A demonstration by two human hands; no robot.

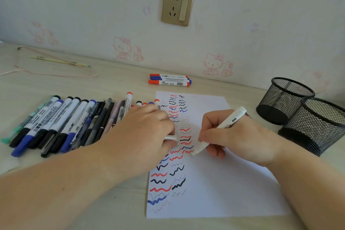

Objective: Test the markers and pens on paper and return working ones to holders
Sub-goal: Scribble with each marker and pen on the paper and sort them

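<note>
A white sheet of paper [220,183] lies on the desk, covered on its left side with red, blue and black squiggles. My right hand [233,136] grips a white marker [228,120] with its tip down on the paper beside a red squiggle. My left hand [143,134] rests on the paper's left edge and holds a white cap [170,138] in curled fingers. A row of markers and pens [61,123] lies to the left. Two black mesh holders [285,99] [317,125] stand at the right.
Three markers [169,80] with red and blue caps lie together near the wall behind the paper. A pink cord [54,74] and a thin stick [59,61] lie at the far left. A wall socket [177,5] sits above the desk.
</note>
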